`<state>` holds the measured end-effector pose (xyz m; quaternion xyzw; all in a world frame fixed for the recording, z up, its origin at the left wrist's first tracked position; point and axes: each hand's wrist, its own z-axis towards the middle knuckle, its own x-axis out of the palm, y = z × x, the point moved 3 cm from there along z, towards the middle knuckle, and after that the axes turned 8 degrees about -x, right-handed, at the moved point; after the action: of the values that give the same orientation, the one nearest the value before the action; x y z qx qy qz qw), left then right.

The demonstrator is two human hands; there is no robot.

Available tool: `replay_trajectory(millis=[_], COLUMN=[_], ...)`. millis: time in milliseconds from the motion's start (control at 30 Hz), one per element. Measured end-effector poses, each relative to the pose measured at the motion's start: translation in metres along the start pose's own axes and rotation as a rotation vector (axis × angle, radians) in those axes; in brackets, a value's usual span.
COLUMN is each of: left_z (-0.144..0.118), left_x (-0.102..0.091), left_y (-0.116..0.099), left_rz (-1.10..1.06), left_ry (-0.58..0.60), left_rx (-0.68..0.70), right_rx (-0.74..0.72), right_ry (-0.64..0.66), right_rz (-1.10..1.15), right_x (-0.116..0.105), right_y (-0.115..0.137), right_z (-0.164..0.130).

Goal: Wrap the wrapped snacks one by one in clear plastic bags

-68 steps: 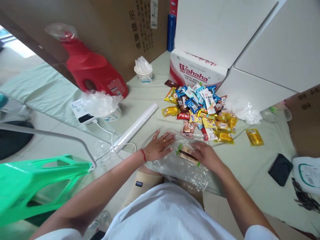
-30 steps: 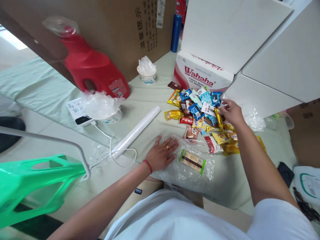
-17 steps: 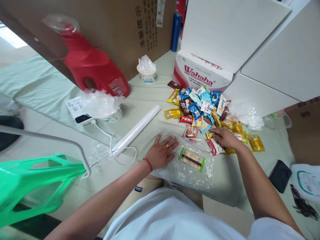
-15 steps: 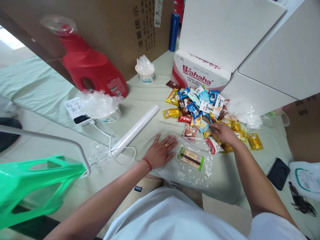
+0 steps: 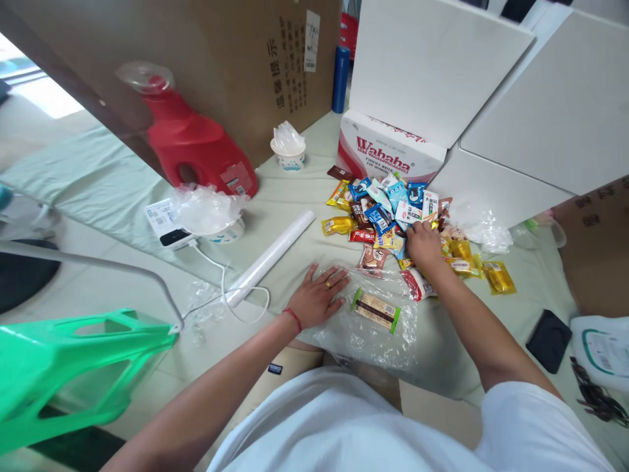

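My left hand (image 5: 322, 298) lies flat with its fingers spread, on the left edge of a clear plastic bag (image 5: 400, 347). On that bag rests a snack bar (image 5: 376, 311) in a wrapper with green ends and a dark band. My right hand (image 5: 425, 246) is in the pile of wrapped snacks, its fingers bent down at the lower edge of two white snack packets (image 5: 409, 213). Its fingertips are partly hidden, and what they grip cannot be made out. Around it lie blue packets (image 5: 380, 218), yellow packets (image 5: 498, 277) and a red-and-white packet (image 5: 417, 284).
Behind the pile stands a Wahaba-type carton (image 5: 388, 154). Leftward are a white roll (image 5: 272, 257), a cable (image 5: 222, 278), a paper bowl with plastic (image 5: 228, 231), a small cup (image 5: 289, 159) and a red jug (image 5: 201, 147). A black case (image 5: 549, 341) lies right.
My right hand has moved up and left within the pile, to the white packets, and its fingers point farther from me. My left hand stays in place. The view has shifted slightly.
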<state>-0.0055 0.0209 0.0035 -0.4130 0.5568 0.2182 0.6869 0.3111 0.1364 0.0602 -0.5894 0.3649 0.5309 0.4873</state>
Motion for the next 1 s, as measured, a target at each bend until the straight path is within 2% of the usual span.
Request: replay_trajectory(millis=[67,133,233,267,333,400,500,567,633,733,800,867,1000], left_z=[0.000,0.000,0.000,0.000,0.000,0.001,0.002,0.003,0.003,0.003,0.002,0.002,0.002], left_x=[0.000,0.000,0.000,-0.001,-0.001,0.000,0.001,0.002,0.002,0.001,0.000,0.000,0.001], left_y=[0.000,0.000,0.000,0.000,0.000,-0.001,-0.002,-0.003,-0.003,-0.004,-0.005,-0.005,-0.005], left_rz=[0.009,0.013,0.011,0.010,0.008,0.008,0.007,0.008,0.011,0.016,0.020,0.023,0.026], left_ry=[-0.010,-0.017,-0.019,-0.018,-0.018,-0.016,0.005,0.024,0.031,0.019,0.006,-0.002,-0.011], left_rx=[0.002,0.005,0.010,0.011,0.007,0.004,0.003,0.001,-0.005,-0.010,-0.006,0.002,0.004], right_rx=[0.041,0.147,0.316,0.357,0.403,0.417,0.356,0.237,0.096,-0.072,-0.128,-0.164,-0.289], right_ry=[-0.028,-0.120,-0.252,-0.239,-0.135,-0.061,-0.154,-0.235,-0.249,-0.092,0.038,0.087,0.182], right_rz=[0.071,0.238,0.740,0.950,1.306,1.452,1.281,1.038,0.789,0.526,0.447,0.416,0.371], right_x=[-0.001,-0.006,-0.016,-0.017,-0.019,-0.024,-0.039,-0.051,-0.057,-0.047,-0.036,-0.031,-0.038], right_y=[-0.007,-0.021,-0.041,-0.044,-0.042,-0.030,0.000,0.030,0.066,0.112,0.130,0.136,0.136], right_z=[-0.001,-0.007,-0.029,-0.040,-0.065,-0.091,-0.125,-0.144,-0.159,-0.174,-0.177,-0.175,-0.160])
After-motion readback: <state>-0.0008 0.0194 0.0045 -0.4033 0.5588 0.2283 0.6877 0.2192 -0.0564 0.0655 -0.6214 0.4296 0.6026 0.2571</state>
